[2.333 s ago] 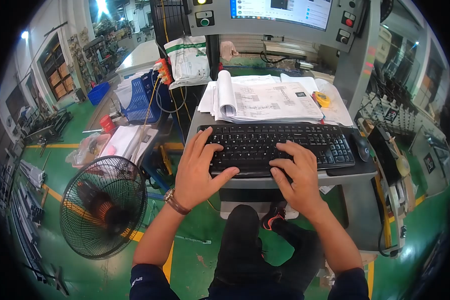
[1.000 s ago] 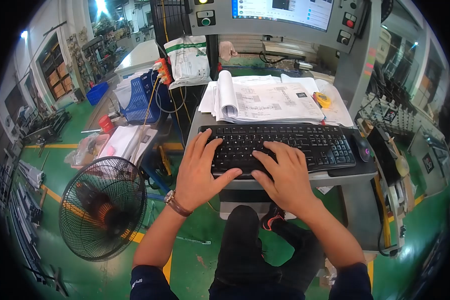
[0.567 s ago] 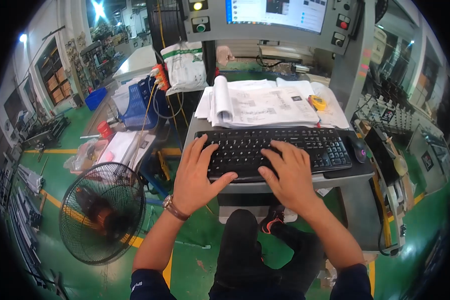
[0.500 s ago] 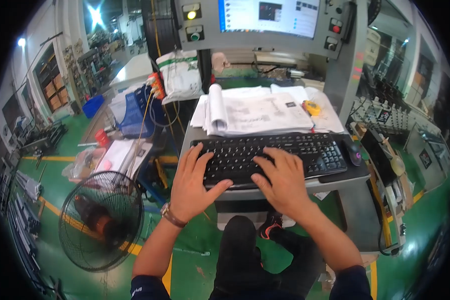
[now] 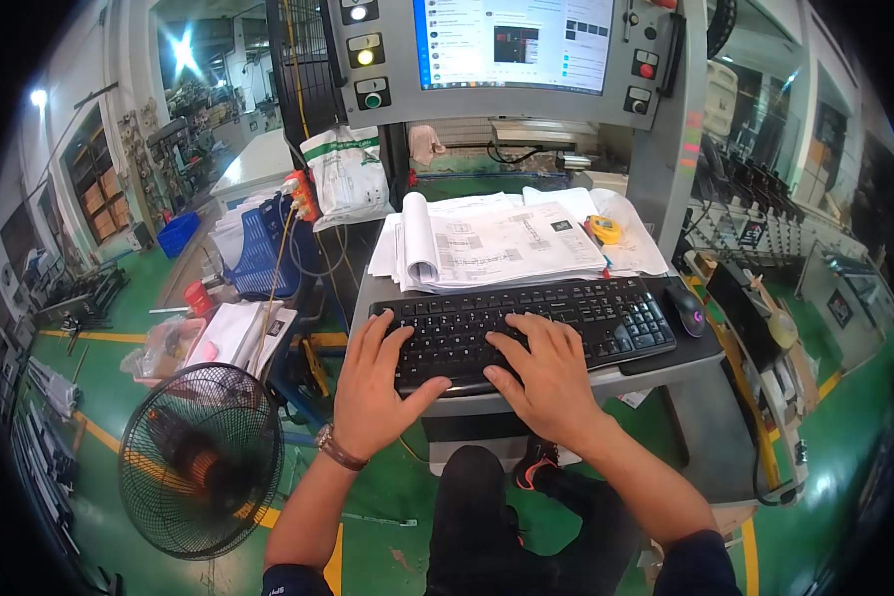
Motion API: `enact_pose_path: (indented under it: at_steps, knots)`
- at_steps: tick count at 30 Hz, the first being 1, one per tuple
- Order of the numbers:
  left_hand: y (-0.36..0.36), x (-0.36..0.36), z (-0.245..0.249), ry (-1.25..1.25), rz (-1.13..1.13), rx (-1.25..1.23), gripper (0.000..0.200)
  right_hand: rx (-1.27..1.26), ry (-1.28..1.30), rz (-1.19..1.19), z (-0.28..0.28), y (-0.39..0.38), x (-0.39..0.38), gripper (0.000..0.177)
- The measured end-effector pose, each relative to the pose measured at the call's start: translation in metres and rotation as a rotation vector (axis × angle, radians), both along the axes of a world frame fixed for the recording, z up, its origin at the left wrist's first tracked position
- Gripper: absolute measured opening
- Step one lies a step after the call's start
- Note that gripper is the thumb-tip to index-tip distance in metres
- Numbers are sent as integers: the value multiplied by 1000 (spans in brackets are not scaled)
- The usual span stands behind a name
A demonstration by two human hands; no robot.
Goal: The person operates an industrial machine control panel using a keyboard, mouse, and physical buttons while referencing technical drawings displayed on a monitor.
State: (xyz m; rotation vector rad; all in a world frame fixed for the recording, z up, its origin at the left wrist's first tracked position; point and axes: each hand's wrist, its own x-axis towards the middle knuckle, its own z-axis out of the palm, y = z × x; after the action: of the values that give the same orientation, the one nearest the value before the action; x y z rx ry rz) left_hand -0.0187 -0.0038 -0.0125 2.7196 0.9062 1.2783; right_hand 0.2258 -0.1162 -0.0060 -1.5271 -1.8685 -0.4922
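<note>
A black keyboard (image 5: 447,343) lies along the front of a narrow grey shelf. Over its left end rests my left hand (image 5: 375,382), fingers spread on the keys and thumb stretched along the front edge. My right hand (image 5: 548,375) covers the middle of the keys, its fingers apart and slightly bent. Neither hand holds anything. Behind the keyboard lies a stack of printed drawings (image 5: 512,243) with one side rolled up. On the papers sits a yellow tape measure (image 5: 604,230). A black mouse (image 5: 685,310) stands right of the keyboard.
A lit monitor (image 5: 512,45) in a grey panel with buttons faces me. At the left stands a caged fan (image 5: 201,462), near a cart with a blue basket (image 5: 261,248) and papers. A white bag (image 5: 348,179) hangs left of the shelf. Cluttered racks are at right.
My view has tilted up slightly, so the monitor shows more and the shelf sits lower. Both hands stay on the keyboard, fingers only slightly shifted.
</note>
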Motion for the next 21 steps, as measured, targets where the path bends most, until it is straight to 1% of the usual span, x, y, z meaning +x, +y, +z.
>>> enact_pose_path:
  at_steps: [8,11,14,17,21]
  knots:
    - [0,0,-1,1,6,2,79,-33,-21,-15,3,-2,-1,42]
    - [0,0,-1,-3,2,1,79,-29,58,55,3,-7,-3,38]
    - [1,1,-1,-21,-3,8,78,7,33,99,1,-16,-7,32]
    - [0,0,-4,-17,12,3,77,6,19,84,3,-18,-6,28]
    - [1,0,-4,-1,19,10,73,11,94,92,6,-21,-3,28]
